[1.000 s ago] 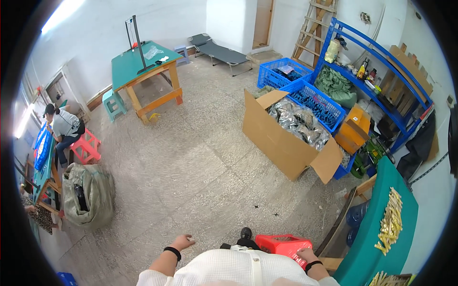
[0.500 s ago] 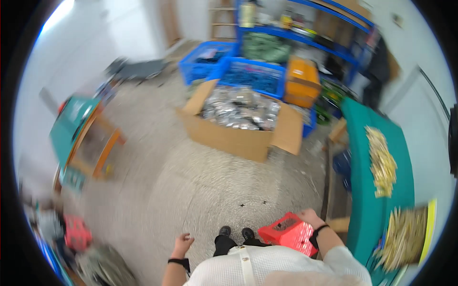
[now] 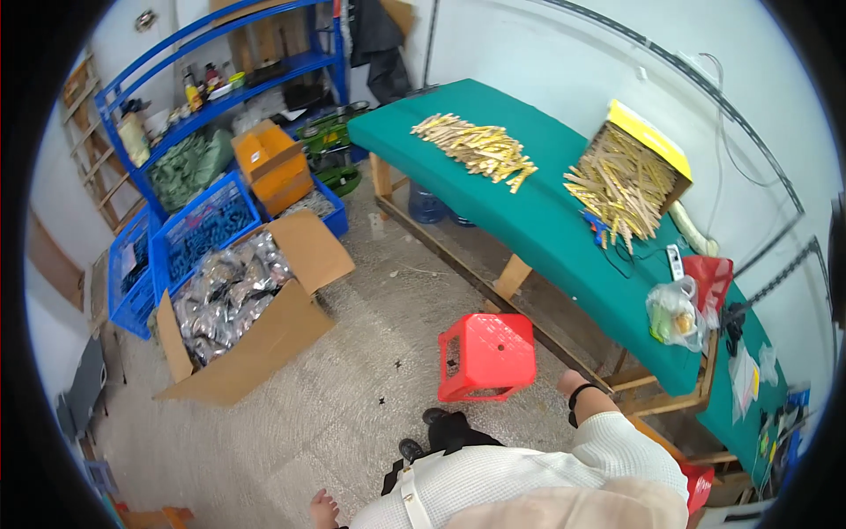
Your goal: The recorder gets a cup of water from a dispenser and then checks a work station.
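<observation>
The right hand (image 3: 571,384) sits at five o'clock, wrist bent upward with a dark band on it, just beside the lower right corner of the red plastic stool (image 3: 487,354); whether its fingers grip the stool or merely hang near it cannot be told. The left hand (image 3: 323,509) hangs low at seven o'clock, fingers loosely spread, holding nothing. The stool stands upright on the concrete floor (image 3: 352,414), just below the green tabletop (image 3: 546,220). At one o'clock, wooden sticks (image 3: 476,145) lie heaped beside a tipped yellow box (image 3: 648,141). At nine o'clock stands an open cardboard carton (image 3: 264,331) of silver packets.
</observation>
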Action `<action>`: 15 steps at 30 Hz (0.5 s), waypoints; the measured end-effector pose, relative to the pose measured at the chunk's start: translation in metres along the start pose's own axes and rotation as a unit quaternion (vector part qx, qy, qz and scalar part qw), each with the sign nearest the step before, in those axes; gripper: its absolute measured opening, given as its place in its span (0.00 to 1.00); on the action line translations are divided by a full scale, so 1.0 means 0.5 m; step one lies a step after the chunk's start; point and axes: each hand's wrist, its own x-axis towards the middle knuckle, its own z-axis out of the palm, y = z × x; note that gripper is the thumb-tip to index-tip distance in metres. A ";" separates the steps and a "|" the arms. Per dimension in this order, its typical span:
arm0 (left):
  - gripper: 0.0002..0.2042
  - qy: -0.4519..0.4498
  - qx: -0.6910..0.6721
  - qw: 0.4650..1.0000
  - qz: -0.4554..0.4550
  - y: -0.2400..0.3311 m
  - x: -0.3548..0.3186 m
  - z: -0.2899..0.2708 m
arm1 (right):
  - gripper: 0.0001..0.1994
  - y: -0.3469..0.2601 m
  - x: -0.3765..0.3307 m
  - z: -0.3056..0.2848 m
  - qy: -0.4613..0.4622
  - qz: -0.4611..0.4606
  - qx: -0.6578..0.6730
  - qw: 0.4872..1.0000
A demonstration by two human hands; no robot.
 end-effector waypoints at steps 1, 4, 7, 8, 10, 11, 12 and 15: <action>0.15 -0.002 0.023 0.998 0.050 -0.109 0.135 -0.058 | 0.14 0.007 -0.004 0.034 -0.016 -0.003 -0.012 1.000; 0.17 -0.064 0.162 0.983 0.066 -0.120 0.162 -0.045 | 0.13 0.018 -0.031 0.107 -0.072 0.039 0.149 0.985; 0.22 -0.065 0.295 0.953 0.036 -0.182 0.091 -0.090 | 0.10 -0.120 -0.041 -0.016 -0.048 -0.043 0.116 0.991; 0.24 -0.060 0.320 0.945 0.016 -0.210 0.059 -0.102 | 0.09 -0.164 -0.038 -0.091 -0.041 -0.055 0.104 0.992; 0.20 -0.041 0.225 0.973 -0.013 -0.207 0.022 -0.067 | 0.09 -0.147 -0.008 -0.084 0.011 -0.121 0.213 0.970; 0.16 -0.041 0.157 0.986 -0.027 -0.184 0.022 -0.046 | 0.08 -0.181 -0.021 -0.141 -0.003 -0.054 0.236 0.970; 0.13 -0.061 0.093 0.994 -0.021 -0.129 0.039 -0.013 | 0.10 -0.072 0.103 0.026 0.072 -0.151 0.122 0.978; 0.16 0.025 0.119 0.973 0.196 -0.122 0.018 -0.003 | 0.13 -0.020 0.236 -0.043 0.314 -0.445 -0.259 0.798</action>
